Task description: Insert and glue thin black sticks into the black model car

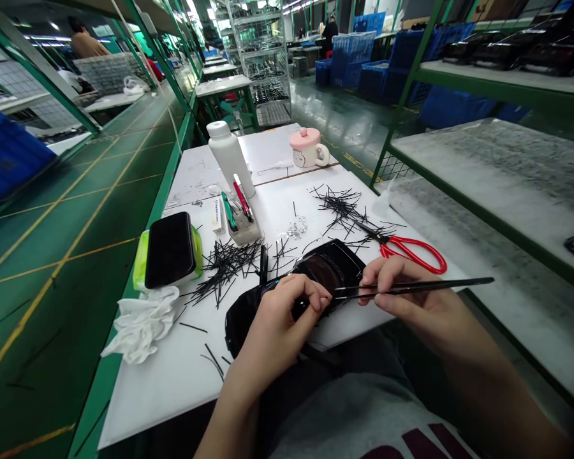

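Note:
A black model car (332, 264) lies at the near edge of the white table, one door standing up from its side. My left hand (291, 306) rests over the car, thumb and fingers pinched together; whatever is between them is too small to make out. Dark tweezers (425, 285) are held in my right hand (397, 287), their tips pointing left and close to my left fingertips. Just beyond my right hand lie red-handled scissors (414, 250). Piles of thin black strips (227, 264) are scattered left of the car, with another pile of strips (339, 203) behind it.
A phone (171, 250) sits on a green packet at the left, above crumpled tissue (143, 325). Farther back stand a pen holder (243, 231), a white bottle (229, 156) and a pink-lidded mug (306, 150). A green-framed shelf (488, 159) is on the right, a green conveyor (76, 248) on the left.

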{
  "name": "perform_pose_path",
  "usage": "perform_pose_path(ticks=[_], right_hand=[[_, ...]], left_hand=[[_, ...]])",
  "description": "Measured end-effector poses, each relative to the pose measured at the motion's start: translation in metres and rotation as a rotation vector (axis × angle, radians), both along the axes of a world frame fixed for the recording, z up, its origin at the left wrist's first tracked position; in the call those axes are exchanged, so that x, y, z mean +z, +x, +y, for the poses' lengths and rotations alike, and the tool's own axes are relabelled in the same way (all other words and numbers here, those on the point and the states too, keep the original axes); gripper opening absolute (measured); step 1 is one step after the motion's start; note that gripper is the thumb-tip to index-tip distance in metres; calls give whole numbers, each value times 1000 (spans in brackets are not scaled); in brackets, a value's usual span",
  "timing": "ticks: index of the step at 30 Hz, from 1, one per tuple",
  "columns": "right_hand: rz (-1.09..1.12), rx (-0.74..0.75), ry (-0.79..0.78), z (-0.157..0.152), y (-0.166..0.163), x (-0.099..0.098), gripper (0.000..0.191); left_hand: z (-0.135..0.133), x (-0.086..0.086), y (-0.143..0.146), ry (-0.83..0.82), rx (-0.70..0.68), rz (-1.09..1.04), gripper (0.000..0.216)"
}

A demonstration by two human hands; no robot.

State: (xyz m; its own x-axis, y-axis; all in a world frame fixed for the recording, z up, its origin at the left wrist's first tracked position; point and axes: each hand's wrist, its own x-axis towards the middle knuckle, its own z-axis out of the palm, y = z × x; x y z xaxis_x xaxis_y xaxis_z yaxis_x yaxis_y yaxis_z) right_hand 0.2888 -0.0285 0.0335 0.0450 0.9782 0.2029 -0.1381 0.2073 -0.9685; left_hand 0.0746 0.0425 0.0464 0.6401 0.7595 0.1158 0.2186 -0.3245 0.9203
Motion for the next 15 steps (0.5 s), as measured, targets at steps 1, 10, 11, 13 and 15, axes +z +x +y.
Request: perform_pose_path(ticks=[1, 10, 11, 13, 15], right_hand=[[-2, -32, -4, 0, -3, 0, 10], [-84, -207, -80, -5, -11, 1, 13], [-85, -211, -78, -4, -11, 2, 13], [-93, -213, -82, -3, -12, 2, 13], [-103, -219, -89, -3, -13, 3, 13]], left_hand=[[0, 0, 0, -2, -1, 2, 19], [1, 2, 0, 12, 5, 23, 21], [1, 2, 0, 15, 6, 24, 22], [0, 2, 0, 18, 8, 27, 24], [0, 2, 0, 22, 6, 28, 25]])
